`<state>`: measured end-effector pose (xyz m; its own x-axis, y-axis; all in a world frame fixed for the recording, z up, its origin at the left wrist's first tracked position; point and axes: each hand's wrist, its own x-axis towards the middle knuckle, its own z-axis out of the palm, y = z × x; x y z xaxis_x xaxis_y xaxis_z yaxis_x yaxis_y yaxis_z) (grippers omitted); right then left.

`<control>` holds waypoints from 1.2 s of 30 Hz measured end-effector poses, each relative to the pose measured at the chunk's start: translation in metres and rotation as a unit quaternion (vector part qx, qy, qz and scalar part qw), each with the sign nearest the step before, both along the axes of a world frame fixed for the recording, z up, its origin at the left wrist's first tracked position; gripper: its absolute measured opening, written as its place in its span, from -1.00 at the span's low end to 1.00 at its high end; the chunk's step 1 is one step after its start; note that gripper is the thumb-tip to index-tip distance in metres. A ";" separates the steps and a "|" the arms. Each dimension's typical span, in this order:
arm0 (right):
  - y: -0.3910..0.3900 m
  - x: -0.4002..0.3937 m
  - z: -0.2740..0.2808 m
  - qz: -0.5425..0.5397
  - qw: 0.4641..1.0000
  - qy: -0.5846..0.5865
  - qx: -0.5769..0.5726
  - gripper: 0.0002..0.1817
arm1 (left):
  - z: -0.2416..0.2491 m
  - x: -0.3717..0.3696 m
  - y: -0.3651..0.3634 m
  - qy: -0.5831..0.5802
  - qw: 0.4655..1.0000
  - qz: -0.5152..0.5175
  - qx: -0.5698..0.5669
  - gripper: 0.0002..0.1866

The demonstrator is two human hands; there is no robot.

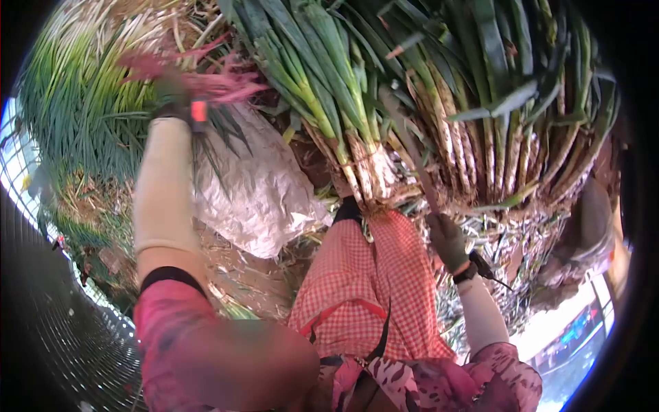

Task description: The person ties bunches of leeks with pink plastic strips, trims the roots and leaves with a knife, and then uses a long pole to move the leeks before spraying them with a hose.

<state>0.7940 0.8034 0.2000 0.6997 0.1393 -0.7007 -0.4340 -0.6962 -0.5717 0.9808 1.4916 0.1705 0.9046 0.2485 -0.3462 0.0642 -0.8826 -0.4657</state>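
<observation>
Gloved right hand [447,239] closes its grip around a knife [410,147] against leeks [357,130].

From my seat, the big bundle of leeks [384,130] stands dead ahead at twelve o'clock, root ends resting on my apron [364,275]. My right hand [449,240] sits at two o'clock, just beside the bundle's base, with a knife [412,154] reaching up against the stalks. My left hand [171,93] is out at ten o'clock, among loose strings [220,82]. A crumpled sack [261,199] lies between that arm and the bundle. Behind the left hand, at eleven o'clock, another heap of greens [82,103] lies on the ground.
</observation>
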 end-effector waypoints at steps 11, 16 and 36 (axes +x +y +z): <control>-0.085 -0.096 0.049 0.197 0.969 -0.039 -0.146 -0.77 | 0.170 -0.077 0.053 -0.064 0.982 0.176 0.002 -0.49; -0.042 -0.077 -0.015 0.164 0.975 -0.042 -0.146 -0.81 | 0.060 -0.141 -0.128 0.035 0.968 -0.150 -0.198 -0.42; 0.023 -0.148 -0.038 -0.131 0.965 -0.133 -0.184 -0.84 | -0.120 -0.154 -0.376 0.082 0.867 0.127 -0.476 -0.60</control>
<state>0.6463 0.8267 0.1625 0.8391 -0.2913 -0.4594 -0.4950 -0.7592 -0.4227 0.8269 1.1158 0.0504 0.7821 -0.0362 -0.6220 0.3140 -0.8394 0.4437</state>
